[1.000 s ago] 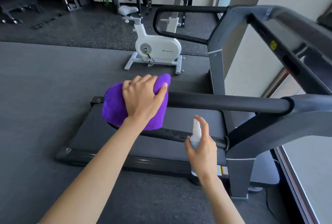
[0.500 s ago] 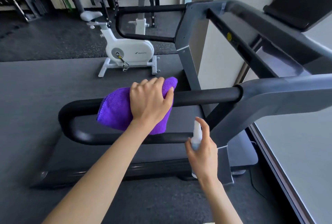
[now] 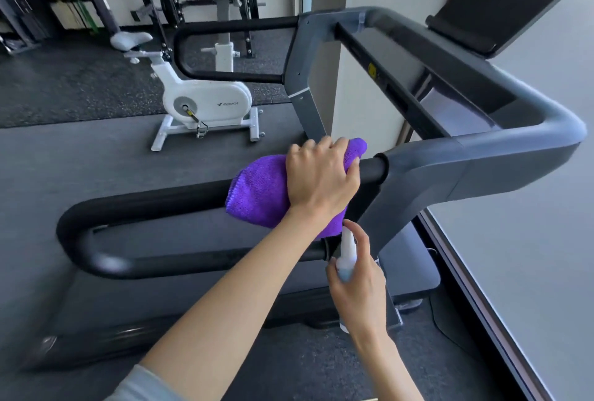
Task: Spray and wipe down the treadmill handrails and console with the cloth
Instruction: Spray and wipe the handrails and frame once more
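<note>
Cloth (image 3: 262,196), purple, drapes over the near black handrail (image 3: 154,204), close to its junction with the grey treadmill frame (image 3: 450,172). From the head view I see my left hand (image 3: 321,175) gripping it, fingers curled round rail and cloth. Just below that handrail, my right hand (image 3: 356,288) holds the spray bottle (image 3: 347,256), fingers wrapped around it.

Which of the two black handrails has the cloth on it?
The near handrail, under the left hand and purple cloth; the far handrail is bare.
</note>
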The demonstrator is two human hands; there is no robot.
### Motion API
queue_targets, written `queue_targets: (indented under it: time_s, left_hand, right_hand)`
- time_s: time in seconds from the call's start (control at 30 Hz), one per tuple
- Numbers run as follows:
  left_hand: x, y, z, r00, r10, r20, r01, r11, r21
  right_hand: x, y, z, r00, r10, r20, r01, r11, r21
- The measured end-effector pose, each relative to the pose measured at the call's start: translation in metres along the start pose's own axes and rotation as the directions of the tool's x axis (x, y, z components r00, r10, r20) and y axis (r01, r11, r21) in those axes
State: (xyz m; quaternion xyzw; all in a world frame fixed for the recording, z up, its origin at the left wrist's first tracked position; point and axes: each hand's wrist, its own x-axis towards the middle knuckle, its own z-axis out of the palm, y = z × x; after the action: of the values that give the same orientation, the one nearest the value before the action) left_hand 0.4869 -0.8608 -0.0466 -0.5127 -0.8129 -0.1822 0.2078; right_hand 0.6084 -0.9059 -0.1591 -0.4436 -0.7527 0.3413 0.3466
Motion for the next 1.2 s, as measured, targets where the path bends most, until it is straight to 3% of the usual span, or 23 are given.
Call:
queue_targets:
  time_s: [0.13, 0.33, 0.53, 0.67, 0.73, 0.8, 0.87, 0.9, 0.97, 1.03, 1.1, 1.2]
  left_hand:
    - [0.002, 0.016, 0.006, 0.997, 0.082, -0.003, -0.082, 0.996, -0.023]
    - [-0.026, -0.055, -0.011, 0.990, 0.081, -0.118, -0.084, 0.996, -0.017]
    - [-0.072, -0.136, -0.029, 0.945, -0.199, -0.258, 0.212, 0.977, 0.022]
    - [-0.100, -0.166, -0.038, 0.799, -0.471, -0.373, 0.454, 0.880, -0.139]
    - [-0.115, -0.174, -0.041, 0.620, -0.653, -0.435, 0.563, 0.756, -0.334]
    - [-0.133, -0.177, -0.042, 0.337, -0.862, -0.379, 0.528, 0.506, -0.682]
    - [-0.146, -0.174, -0.042, 0.088, -0.984, -0.153, 0.327, 0.173, -0.929]
    - [-0.149, -0.171, -0.041, 0.021, -1.000, -0.011, 0.237, 0.015, -0.971]
    - [-0.147, -0.166, -0.035, -0.046, -0.971, 0.233, 0.119, -0.237, -0.964]
    - [-0.133, -0.164, -0.033, -0.057, -0.911, 0.408, 0.028, -0.410, -0.912]
    - [-0.111, -0.166, -0.035, -0.047, -0.871, 0.489, -0.019, -0.489, -0.872]
    - [-0.083, -0.172, -0.040, -0.119, -0.878, 0.464, -0.080, -0.457, -0.886]
  right_hand:
    - [-0.006, 0.002, -0.005, 0.999, 0.033, 0.020, -0.032, 0.999, -0.024]
    - [-0.020, -0.003, 0.002, 0.998, 0.013, 0.054, -0.010, 0.999, -0.045]
    - [-0.036, -0.013, 0.020, 0.992, 0.003, 0.129, 0.003, 0.999, -0.050]
    - [-0.040, -0.025, 0.033, 0.980, -0.021, 0.196, 0.032, 0.998, -0.053]
    - [-0.042, -0.031, 0.038, 0.975, -0.038, 0.218, 0.048, 0.998, -0.040]
    - [-0.044, -0.036, 0.042, 0.970, -0.056, 0.238, 0.067, 0.997, -0.041]
    - [-0.045, -0.041, 0.048, 0.964, -0.068, 0.257, 0.082, 0.996, -0.044]
    - [-0.046, -0.043, 0.051, 0.962, -0.069, 0.264, 0.085, 0.995, -0.047]
    - [-0.047, -0.045, 0.054, 0.958, -0.080, 0.277, 0.098, 0.994, -0.049]
    - [-0.048, -0.045, 0.054, 0.952, -0.100, 0.289, 0.120, 0.991, -0.054]
    - [-0.049, -0.042, 0.052, 0.951, -0.093, 0.296, 0.119, 0.991, -0.069]
    - [-0.048, -0.036, 0.046, 0.953, -0.072, 0.293, 0.103, 0.991, -0.090]
